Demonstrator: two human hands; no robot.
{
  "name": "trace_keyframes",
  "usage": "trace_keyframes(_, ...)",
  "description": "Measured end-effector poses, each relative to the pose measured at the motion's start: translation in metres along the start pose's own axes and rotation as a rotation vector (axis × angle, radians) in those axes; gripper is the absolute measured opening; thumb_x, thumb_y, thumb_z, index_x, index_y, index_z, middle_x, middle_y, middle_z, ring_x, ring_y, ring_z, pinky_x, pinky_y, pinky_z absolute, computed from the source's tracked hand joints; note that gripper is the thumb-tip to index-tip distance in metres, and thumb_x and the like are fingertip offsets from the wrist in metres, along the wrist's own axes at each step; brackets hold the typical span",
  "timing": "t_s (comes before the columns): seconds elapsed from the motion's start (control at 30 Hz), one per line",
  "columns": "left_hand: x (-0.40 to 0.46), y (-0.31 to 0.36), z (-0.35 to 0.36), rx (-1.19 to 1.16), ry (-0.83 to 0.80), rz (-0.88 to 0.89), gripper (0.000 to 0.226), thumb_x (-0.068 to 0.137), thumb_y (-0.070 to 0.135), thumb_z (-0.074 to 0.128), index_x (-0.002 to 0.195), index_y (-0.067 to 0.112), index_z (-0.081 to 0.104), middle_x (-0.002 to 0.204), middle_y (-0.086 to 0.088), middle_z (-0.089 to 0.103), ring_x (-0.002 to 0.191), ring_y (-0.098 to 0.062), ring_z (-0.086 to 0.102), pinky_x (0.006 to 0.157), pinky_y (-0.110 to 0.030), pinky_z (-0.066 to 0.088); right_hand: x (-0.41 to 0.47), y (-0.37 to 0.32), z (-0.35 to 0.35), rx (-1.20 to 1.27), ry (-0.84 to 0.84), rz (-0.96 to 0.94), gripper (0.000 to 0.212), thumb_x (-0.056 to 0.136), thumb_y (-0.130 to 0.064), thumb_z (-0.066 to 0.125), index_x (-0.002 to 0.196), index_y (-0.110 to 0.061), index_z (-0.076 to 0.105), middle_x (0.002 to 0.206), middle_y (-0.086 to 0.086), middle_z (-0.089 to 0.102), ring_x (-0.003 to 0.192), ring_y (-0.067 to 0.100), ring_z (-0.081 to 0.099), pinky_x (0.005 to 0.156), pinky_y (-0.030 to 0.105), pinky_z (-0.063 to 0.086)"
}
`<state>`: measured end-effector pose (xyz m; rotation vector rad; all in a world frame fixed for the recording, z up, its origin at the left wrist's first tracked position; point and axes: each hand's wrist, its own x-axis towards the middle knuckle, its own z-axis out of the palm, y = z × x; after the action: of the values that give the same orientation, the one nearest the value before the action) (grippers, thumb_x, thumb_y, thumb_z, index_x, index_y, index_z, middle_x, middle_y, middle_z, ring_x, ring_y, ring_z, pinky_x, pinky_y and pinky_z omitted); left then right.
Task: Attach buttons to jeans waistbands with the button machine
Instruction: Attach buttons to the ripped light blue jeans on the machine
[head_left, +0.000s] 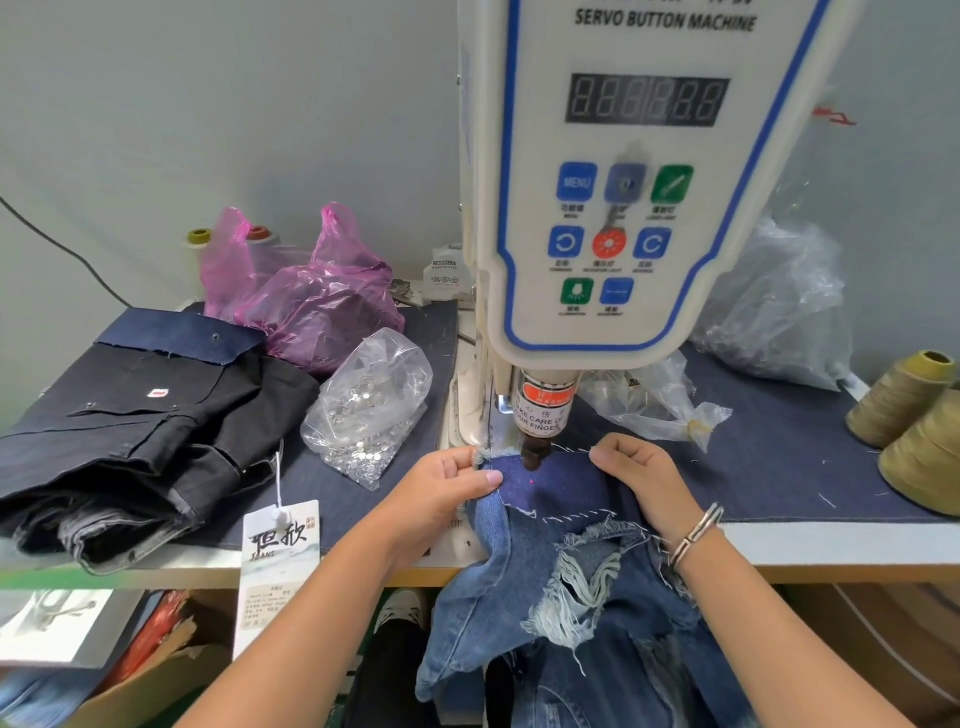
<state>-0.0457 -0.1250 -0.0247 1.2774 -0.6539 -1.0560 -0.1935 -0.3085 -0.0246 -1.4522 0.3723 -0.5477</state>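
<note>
Holding the blue jeans (571, 597) flat, the left hand (441, 488) is pinching the waistband (545, 483) edge while the right hand (641, 475) is gripping its other side, stretching it under the button machine (623, 182) punch (535, 452). Best kept taut, red dot (533, 481) centred, fingers well clear. Lying on the denim-covered table (779, 467): black jeans (130, 441), a button bag (369, 405), a pink bag (311, 296), thread cones (909, 431). Grey wall (208, 104) behind.

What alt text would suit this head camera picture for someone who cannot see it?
Two hands, left hand and right hand, pinch a blue jeans waistband flat under the punch of a white servo button machine. Folded dark jeans and a clear bag of buttons lie to the left.
</note>
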Motion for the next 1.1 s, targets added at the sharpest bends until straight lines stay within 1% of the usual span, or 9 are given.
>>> trace_keyframes(0.1, 0.0003, 0.0003, 0.0008, 0.010, 0.018, 0.001, 0.044, 0.079, 0.018, 0.064, 0.112, -0.011, 0.061, 0.102, -0.023, 0.069, 0.096, -0.032, 0.063, 0.093, -0.044, 0.049, 0.0001, 0.0009, 0.0006, 0.002, 0.004, 0.002, 0.019, 0.079, -0.009, 0.059, 0.060, -0.010, 0.054, 0.054, -0.013, 0.051, 0.054, -0.004, 0.044, 0.057, 0.010, 0.039)
trace_keyframes(0.17, 0.0008, 0.0001, 0.0010, 0.012, 0.024, -0.001, 0.046, 0.079, 0.019, 0.064, 0.113, -0.012, 0.060, 0.102, -0.023, 0.069, 0.096, -0.032, 0.063, 0.095, -0.045, 0.049, -0.0002, 0.0003, 0.0008, 0.000, 0.004, 0.002, 0.017, 0.076, -0.013, 0.060, 0.060, -0.011, 0.055, 0.055, -0.013, 0.051, 0.055, -0.004, 0.044, 0.057, 0.010, 0.039)
trace_keyframes(0.37, -0.0003, 0.0000, 0.0007, 0.021, 0.013, -0.002, 0.046, 0.080, 0.018, 0.064, 0.114, -0.012, 0.059, 0.104, -0.024, 0.069, 0.096, -0.031, 0.064, 0.091, -0.039, 0.052, -0.0008, 0.0000, 0.0012, 0.010, 0.006, 0.002, 0.019, 0.074, -0.016, 0.060, 0.055, -0.017, 0.058, 0.054, -0.012, 0.052, 0.055, -0.004, 0.045, 0.057, 0.010, 0.040)
trace_keyframes(0.5, -0.0007, 0.0003, 0.0019, 0.007, 0.026, -0.006, 0.049, 0.079, 0.018, 0.064, 0.115, -0.015, 0.057, 0.110, -0.032, 0.064, 0.099, -0.034, 0.061, 0.097, -0.050, 0.047, -0.0002, -0.0001, 0.0006, 0.020, 0.005, 0.009, 0.021, 0.074, -0.017, 0.061, 0.053, -0.018, 0.060, 0.055, -0.012, 0.051, 0.055, -0.002, 0.045, 0.058, 0.011, 0.040)
trace_keyframes(0.57, -0.0007, 0.0003, 0.0018, 0.006, 0.027, -0.010, 0.049, 0.079, 0.018, 0.065, 0.114, -0.016, 0.057, 0.107, -0.029, 0.065, 0.098, -0.034, 0.061, 0.096, -0.049, 0.047, -0.0006, -0.0005, 0.0004, 0.021, 0.004, 0.007, 0.019, 0.074, -0.017, 0.061, 0.055, -0.018, 0.058, 0.055, -0.011, 0.051, 0.055, -0.002, 0.045, 0.057, 0.011, 0.040)
trace_keyframes(0.67, -0.0008, 0.0001, 0.0013, 0.010, 0.020, -0.014, 0.047, 0.079, 0.019, 0.065, 0.113, -0.014, 0.059, 0.103, -0.024, 0.068, 0.096, -0.032, 0.062, 0.091, -0.043, 0.050, -0.0004, 0.0000, 0.0011, 0.024, 0.008, 0.007, 0.022, 0.075, -0.015, 0.060, 0.053, -0.017, 0.058, 0.054, -0.012, 0.051, 0.054, -0.003, 0.044, 0.057, 0.010, 0.039)
trace_keyframes(0.77, -0.0007, -0.0006, 0.0004, -0.005, 0.023, -0.010, 0.049, 0.078, 0.019, 0.064, 0.112, -0.016, 0.057, 0.100, -0.023, 0.066, 0.094, -0.031, 0.061, 0.086, -0.039, 0.050, 0.0002, -0.0007, 0.0013, 0.012, 0.008, 0.005, 0.018, 0.074, -0.017, 0.060, 0.056, -0.016, 0.057, 0.054, -0.012, 0.050, 0.054, -0.003, 0.044, 0.057, 0.011, 0.039)
trace_keyframes(0.97, -0.0029, 0.0006, 0.0016, 0.004, 0.033, -0.003, 0.054, 0.079, 0.019, 0.064, 0.113, -0.021, 0.052, 0.101, -0.026, 0.062, 0.096, -0.034, 0.057, 0.090, -0.045, 0.045, -0.0007, 0.0002, -0.0009, 0.011, 0.010, 0.007, 0.018, 0.073, -0.018, 0.061, 0.055, -0.018, 0.058, 0.055, -0.011, 0.051, 0.056, -0.002, 0.044, 0.058, 0.011, 0.039)
trace_keyframes(1.1, -0.0028, 0.0011, 0.0025, 0.028, 0.032, 0.003, 0.048, 0.079, 0.019, 0.064, 0.111, -0.016, 0.057, 0.100, -0.025, 0.066, 0.094, -0.032, 0.060, 0.091, -0.044, 0.047, -0.0003, 0.0005, -0.0007, 0.010, -0.002, 0.007, 0.017, 0.073, -0.019, 0.062, 0.056, -0.018, 0.060, 0.056, -0.010, 0.052, 0.055, -0.001, 0.046, 0.057, 0.011, 0.041)
